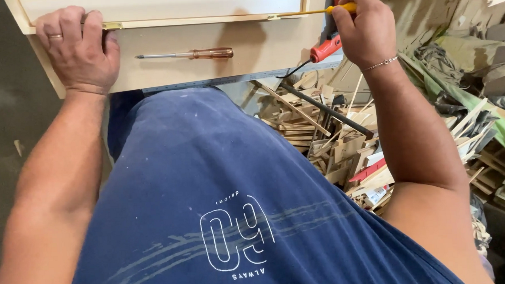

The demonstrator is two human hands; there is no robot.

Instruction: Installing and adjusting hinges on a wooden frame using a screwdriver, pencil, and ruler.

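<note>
Head view, looking down past our dark blue T-shirt (221, 206) to the bench edge.

Pale, smooth wooden panel with a raised frame strip (202, 33) lies flat ahead of us, a grey metal rule edge running along its near side. Two small brass hinges sit on the strip: one (112, 26) just beside our left fingers, one (273, 16) towards the right.

Right hand (365, 26) is at the panel's right end, fist curled tight round the yellow handle of a slim screwdriver (337, 9). The shaft runs leftward along the strip, and the tip reaches the right-hand brass hinge. A thin bracelet circles this wrist.

Left hand (78, 47) is pressed on the panel's left end. The fingers are bent over the strip and the palm is flat on the board. It closes on no tool and only bears down on the wood. A ring is on one finger.

Between the hands a second screwdriver with a translucent amber handle and long steel shaft (186, 54) lies loose on the board, tip pointing left, well apart from both hands.

Below the right hand is a red-bodied power tool (325, 48), partly hidden, with a black cord trailing off it.

To the right, lower down, is a heap of light wood offcuts and splinters (332, 138), a black rod across it, and crumpled green sheeting (478, 104) beyond.
</note>
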